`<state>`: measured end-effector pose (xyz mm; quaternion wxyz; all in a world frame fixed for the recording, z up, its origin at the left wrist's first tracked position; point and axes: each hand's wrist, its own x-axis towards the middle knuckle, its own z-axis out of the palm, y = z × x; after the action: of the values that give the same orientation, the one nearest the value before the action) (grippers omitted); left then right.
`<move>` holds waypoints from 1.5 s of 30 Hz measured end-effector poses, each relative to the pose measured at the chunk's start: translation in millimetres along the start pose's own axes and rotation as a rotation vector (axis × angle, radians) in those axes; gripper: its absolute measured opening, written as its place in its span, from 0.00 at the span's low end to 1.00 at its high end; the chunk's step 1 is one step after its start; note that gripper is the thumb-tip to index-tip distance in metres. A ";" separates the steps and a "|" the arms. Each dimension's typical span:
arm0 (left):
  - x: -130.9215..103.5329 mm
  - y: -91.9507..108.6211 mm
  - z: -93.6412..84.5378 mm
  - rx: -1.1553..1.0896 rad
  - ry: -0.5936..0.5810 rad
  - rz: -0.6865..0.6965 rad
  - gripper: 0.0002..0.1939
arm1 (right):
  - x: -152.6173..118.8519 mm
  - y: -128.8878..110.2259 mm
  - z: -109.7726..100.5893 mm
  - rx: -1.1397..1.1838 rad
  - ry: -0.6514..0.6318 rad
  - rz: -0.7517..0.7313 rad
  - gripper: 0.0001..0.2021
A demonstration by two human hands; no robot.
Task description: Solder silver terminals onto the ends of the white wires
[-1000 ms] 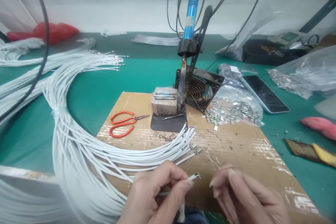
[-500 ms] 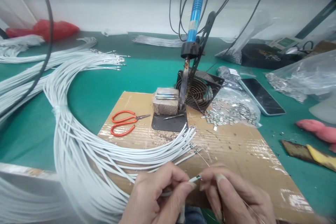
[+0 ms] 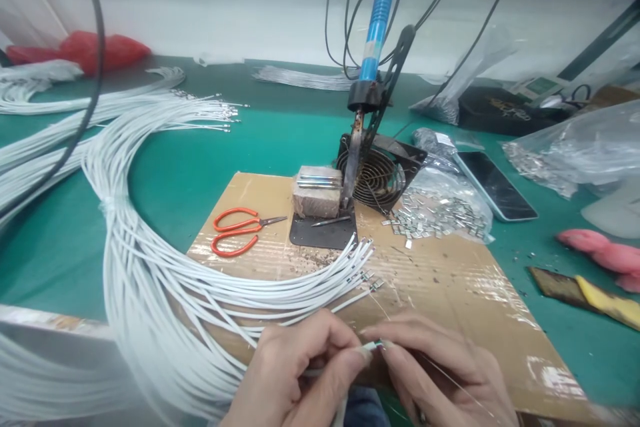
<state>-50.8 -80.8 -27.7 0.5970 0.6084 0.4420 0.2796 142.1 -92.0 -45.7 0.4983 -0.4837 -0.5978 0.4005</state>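
Observation:
My left hand [image 3: 310, 367] pinches a white cable [image 3: 370, 346] just behind its stripped end, where small dark and green inner wires show. At that tip, the thumb and forefinger of my right hand [image 3: 440, 367] close around the inner wires. A thin silvery wire [image 3: 453, 380], which looks like solder, runs across the right hand and past its fingers. Beyond my hands lies a bundle of white cables [image 3: 240, 287], with small metal connectors [image 3: 375, 284] on some ends. A blue-handled soldering iron [image 3: 373, 47] stands tip down in its holder.
Orange-handled scissors [image 3: 237, 233] lie on the cardboard [image 3: 440, 293], left of a block [image 3: 316, 200]. Behind the iron is a black fan [image 3: 377, 177]. Loose metal connectors [image 3: 430, 213] spill from a bag, beside a phone [image 3: 495, 183]. More white cables [image 3: 50, 140] cover the left side.
My right thumb and forefinger have moved left and closed on the inner wires at the cable's tip. The left hand keeps its pinch. The view has shifted slightly.

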 end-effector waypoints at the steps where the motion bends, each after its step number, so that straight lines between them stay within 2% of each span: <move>1: -0.4 0.9 -0.3 -0.005 -0.007 -0.009 0.15 | 1.3 -0.5 -3.7 -0.021 -0.036 -0.025 0.08; 8: -1.5 10.8 -1.8 0.016 -0.024 -0.051 0.15 | 3.5 -7.2 -14.2 -0.102 -0.066 -0.140 0.11; 12: 0.0 12.3 -3.7 0.003 -0.032 -0.089 0.14 | 5.4 -9.6 -18.8 -0.118 -0.138 -0.168 0.13; 17: 0.6 11.0 -4.6 0.013 -0.047 -0.066 0.16 | 5.6 -11.5 -24.3 -0.146 -0.182 -0.168 0.14; 19: 0.0 12.0 -4.7 -0.006 -0.061 -0.085 0.16 | 4.2 -10.9 -25.3 -0.169 -0.157 -0.159 0.12; 22: -1.4 14.1 -5.2 -0.050 -0.066 -0.144 0.16 | 2.0 -8.0 -24.9 -0.186 -0.033 -0.146 0.10; 24: -2.2 14.9 -5.6 -0.074 -0.061 -0.161 0.16 | 1.4 -5.7 -23.3 -0.181 0.002 -0.146 0.10; 30: -2.5 13.3 -5.2 -0.121 -0.056 -0.160 0.17 | 1.2 -5.4 -16.9 -0.137 -0.125 -0.126 0.12; 36: -1.0 14.1 -6.6 -0.120 -0.067 -0.128 0.16 | 0.0 -0.7 -15.4 0.017 -0.132 -0.023 0.10; 45: -4.9 12.0 -10.4 -0.088 -0.116 -0.164 0.17 | 7.5 3.4 -12.3 0.147 -0.227 0.005 0.05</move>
<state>-59.6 -78.9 -13.8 0.6685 0.5586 0.4422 0.2132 154.5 -84.0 -45.1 0.4605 -0.3991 -0.6182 0.4964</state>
